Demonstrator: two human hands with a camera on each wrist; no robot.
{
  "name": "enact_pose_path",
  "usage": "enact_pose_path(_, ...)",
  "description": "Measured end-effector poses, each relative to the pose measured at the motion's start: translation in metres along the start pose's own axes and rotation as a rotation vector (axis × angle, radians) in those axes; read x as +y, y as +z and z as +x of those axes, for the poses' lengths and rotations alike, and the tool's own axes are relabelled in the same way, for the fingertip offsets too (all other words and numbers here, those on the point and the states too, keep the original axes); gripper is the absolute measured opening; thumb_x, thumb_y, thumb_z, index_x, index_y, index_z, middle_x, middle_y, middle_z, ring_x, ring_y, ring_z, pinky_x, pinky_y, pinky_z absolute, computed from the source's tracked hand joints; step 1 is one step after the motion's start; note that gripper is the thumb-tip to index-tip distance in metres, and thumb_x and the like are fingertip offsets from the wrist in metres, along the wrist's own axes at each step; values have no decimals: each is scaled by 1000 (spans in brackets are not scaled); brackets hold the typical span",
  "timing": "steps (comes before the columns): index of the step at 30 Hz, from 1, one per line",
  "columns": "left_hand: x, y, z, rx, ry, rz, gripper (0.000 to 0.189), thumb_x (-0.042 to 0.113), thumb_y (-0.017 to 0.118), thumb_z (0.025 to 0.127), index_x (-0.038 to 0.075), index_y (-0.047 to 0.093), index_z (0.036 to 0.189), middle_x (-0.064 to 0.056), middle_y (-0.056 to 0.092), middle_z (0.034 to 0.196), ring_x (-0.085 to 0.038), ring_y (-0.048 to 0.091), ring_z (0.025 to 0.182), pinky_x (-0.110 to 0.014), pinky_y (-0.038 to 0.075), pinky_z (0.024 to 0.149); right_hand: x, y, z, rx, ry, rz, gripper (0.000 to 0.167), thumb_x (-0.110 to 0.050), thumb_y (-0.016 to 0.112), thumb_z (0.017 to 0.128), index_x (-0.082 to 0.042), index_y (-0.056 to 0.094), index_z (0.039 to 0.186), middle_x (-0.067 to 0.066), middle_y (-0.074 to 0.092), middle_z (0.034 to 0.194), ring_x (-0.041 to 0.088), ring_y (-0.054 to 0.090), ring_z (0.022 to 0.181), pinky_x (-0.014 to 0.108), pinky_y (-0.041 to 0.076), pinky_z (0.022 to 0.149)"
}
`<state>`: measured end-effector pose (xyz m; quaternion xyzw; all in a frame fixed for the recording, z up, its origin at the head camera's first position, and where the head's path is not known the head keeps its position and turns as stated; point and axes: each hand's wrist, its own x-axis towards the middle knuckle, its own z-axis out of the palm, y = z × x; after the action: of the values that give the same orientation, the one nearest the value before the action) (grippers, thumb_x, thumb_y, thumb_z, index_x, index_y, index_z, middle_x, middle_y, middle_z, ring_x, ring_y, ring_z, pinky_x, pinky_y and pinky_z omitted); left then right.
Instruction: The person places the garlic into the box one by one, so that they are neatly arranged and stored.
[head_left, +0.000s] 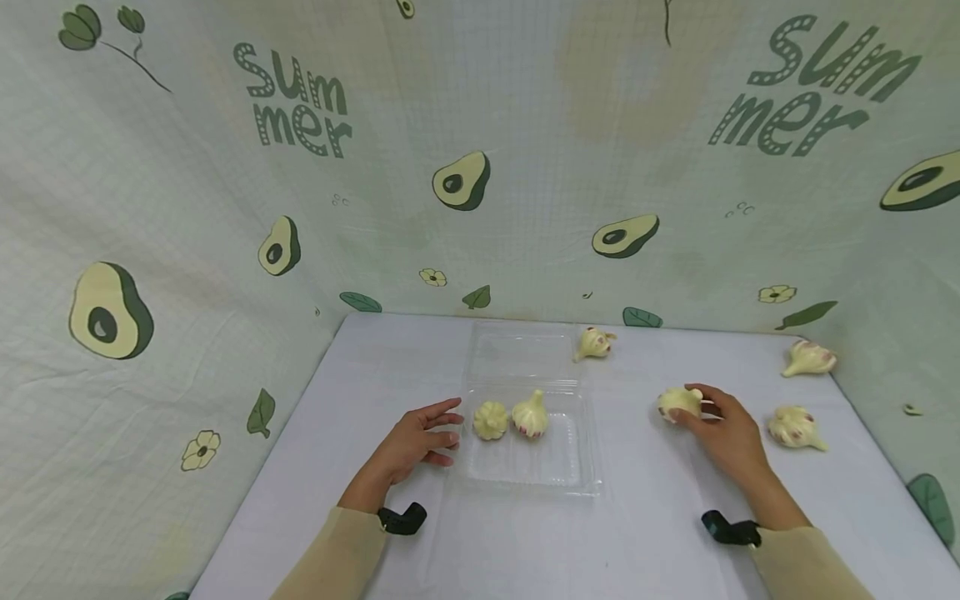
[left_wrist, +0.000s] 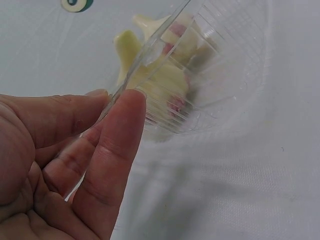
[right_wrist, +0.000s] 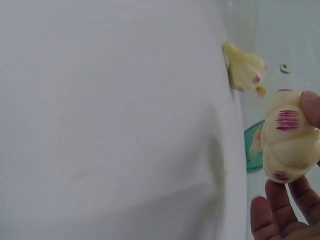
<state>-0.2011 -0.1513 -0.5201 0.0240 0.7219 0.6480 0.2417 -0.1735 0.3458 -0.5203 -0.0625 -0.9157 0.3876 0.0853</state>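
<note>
My right hand (head_left: pixel 723 433) grips a garlic bulb (head_left: pixel 678 404) between thumb and fingers, to the right of the clear plastic box. In the right wrist view, purple streaks show on that bulb's (right_wrist: pixel 287 140) pale skin. The open-lidded clear box (head_left: pixel 562 458) lies on the table with two garlic bulbs inside, one bulb (head_left: pixel 491 421) at the left and another bulb (head_left: pixel 531 415) beside it with its stem up. At the box's left side, my left hand (head_left: pixel 416 442) pinches the rim (left_wrist: pixel 131 75) between thumb and finger, as the left wrist view shows.
One garlic bulb (head_left: pixel 594 342) lies by the lid (head_left: pixel 522 350) at the back. Two others, a far bulb (head_left: pixel 810 358) and a nearer bulb (head_left: pixel 797 427), lie near the right edge of the white table (head_left: pixel 525 550). Printed cloth (head_left: pixel 540 250) hangs behind and at both sides.
</note>
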Motion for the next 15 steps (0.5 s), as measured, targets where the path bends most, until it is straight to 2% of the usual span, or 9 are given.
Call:
enact_pose_path(5, 0, 0, 0, 0, -2, 1, 68, 3, 71, 99, 13, 45, 161, -21, 57, 151, -17, 70, 97, -33, 65, 73, -27, 2, -2, -42, 1, 12, 62, -37, 77, 98, -3, 57, 146, 28, 55, 143, 41, 59, 122, 4, 40, 75)
enact_pose_path(10, 0, 0, 0, 3, 0, 3, 68, 3, 71, 99, 14, 46, 161, -21, 56, 151, -18, 70, 98, -33, 65, 73, -51, 4, -3, -40, -46, 22, 60, -36, 78, 98, -5, 57, 145, 25, 55, 141, 36, 59, 118, 6, 41, 76)
enact_pose_path(12, 0, 0, 0, 4, 1, 4, 68, 3, 71, 99, 13, 46, 161, -21, 56, 151, -17, 70, 98, -33, 65, 73, -59, 5, -3, -34, -76, 40, 57, -32, 79, 98, -4, 58, 143, 23, 57, 139, 28, 59, 115, 5, 42, 76)
enact_pose_path(15, 0, 0, 0, 5, 2, 7, 68, 3, 71, 99, 13, 46, 161, -21, 57, 151, -17, 70, 97, -33, 65, 73, -68, 7, -4, -26, -123, 86, 53, -27, 80, 97, -4, 60, 141, 21, 58, 136, 5, 56, 108, 3, 43, 78)
